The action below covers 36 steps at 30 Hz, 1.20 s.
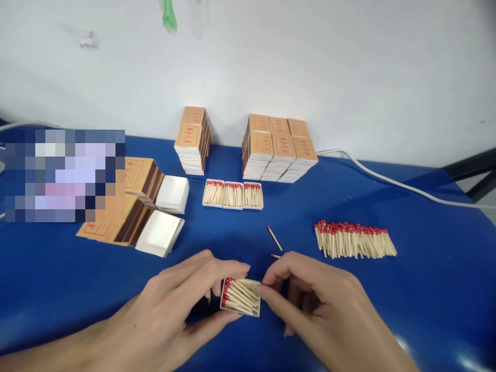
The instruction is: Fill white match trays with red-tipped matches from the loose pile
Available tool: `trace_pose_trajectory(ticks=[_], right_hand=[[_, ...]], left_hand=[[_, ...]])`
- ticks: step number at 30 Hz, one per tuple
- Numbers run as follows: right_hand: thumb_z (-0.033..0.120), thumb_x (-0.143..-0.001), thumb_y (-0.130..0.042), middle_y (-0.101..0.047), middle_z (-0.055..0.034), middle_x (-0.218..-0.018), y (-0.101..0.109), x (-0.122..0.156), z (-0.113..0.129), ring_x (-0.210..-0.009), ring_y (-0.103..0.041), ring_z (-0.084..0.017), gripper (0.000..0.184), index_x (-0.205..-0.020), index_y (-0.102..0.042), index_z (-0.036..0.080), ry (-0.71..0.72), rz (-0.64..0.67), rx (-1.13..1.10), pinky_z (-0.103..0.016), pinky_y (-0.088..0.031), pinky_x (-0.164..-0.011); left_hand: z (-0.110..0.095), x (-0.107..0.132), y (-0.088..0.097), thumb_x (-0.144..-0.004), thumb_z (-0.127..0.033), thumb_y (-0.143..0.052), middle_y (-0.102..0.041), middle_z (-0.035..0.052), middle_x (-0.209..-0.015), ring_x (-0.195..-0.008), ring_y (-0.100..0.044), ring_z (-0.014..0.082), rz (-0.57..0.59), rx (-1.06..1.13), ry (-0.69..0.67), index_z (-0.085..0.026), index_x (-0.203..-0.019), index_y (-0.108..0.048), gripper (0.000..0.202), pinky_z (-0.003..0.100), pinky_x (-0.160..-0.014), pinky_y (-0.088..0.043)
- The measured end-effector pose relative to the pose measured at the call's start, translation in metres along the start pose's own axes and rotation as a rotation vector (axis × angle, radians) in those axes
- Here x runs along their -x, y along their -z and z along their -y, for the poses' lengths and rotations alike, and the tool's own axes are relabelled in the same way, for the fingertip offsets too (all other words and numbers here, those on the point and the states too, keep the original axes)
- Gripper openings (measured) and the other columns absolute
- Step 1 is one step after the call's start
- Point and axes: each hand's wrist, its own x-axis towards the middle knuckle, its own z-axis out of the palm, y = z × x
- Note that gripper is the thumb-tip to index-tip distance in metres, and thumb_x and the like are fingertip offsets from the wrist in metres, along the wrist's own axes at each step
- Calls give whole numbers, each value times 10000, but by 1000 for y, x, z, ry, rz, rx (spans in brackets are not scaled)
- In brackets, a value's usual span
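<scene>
My left hand (182, 305) is closed around a small white matchbox tray (240, 298) full of red-tipped matches, thumb below it and fingers curled over its far left edge. My right hand (313, 299) pinches the tray's right edge with thumb and forefinger, the fingertips resting on the matches. Both hands sit low over the blue table (426, 289) near its front. A loose match (274, 237) lies just beyond the hands, and a second match (275, 256) peeks out by my right forefinger.
A row of loose matches (354, 240) lies to the right. Three filled trays (233, 195) sit mid-table. Stacked matchboxes (279, 150), (192, 140) stand by the wall. Empty sleeves (135, 206) and white trays (163, 217) pile at left. A white cable (406, 187) runs along the back right.
</scene>
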Motion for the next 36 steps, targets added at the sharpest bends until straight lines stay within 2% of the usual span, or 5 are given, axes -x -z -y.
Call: trace_pose_trajectory(ticks=[7,16,20,28,36], right_hand=[[287,-1153,-716,-754,42,-871,-1,3,-4,-666,-695,-101,160,-998,-750,280,156,-61,127,-226,-550,-616],[160,-1108,-711,-752,14,-939,-6,3,1,-738,-714,-110,130,-1056,-770,263,297,-86,155,-236,-569,-665],[178,-1097,-713,-722,29,-914,-3,4,2,-658,-672,-87,117,-1098,-784,271,232,-135,142,-223,-567,-637],[231,-1107,-672,-760,27,-845,-3,-2,0,-623,-659,-86,191,-995,-823,267,125,-19,-4,-206,-484,-526],[145,-874,-766,-645,65,-603,-5,-14,15,-485,-532,-92,129,-802,-755,252,-158,65,-111,-216,-416,-441]], left_hand=[[0,-1,2,-1108,-240,-759,-710,-54,-1090,-895,-748,74,-6,3,1,-382,-1554,-619,488,135,-860,-618],[2,0,-2,-1102,-272,-781,-752,-44,-1119,-907,-772,98,-25,4,11,-382,-1571,-624,507,165,-865,-650],[2,-2,-2,-1094,-246,-786,-731,-41,-1100,-909,-753,97,-43,6,-8,-373,-1566,-632,513,162,-866,-642],[3,2,-2,-1103,-233,-764,-710,-45,-1122,-941,-748,87,-4,16,6,-390,-1578,-606,525,152,-887,-623],[4,1,0,-1116,-244,-744,-737,-57,-1123,-913,-760,86,42,2,-2,-414,-1587,-592,524,157,-876,-632]])
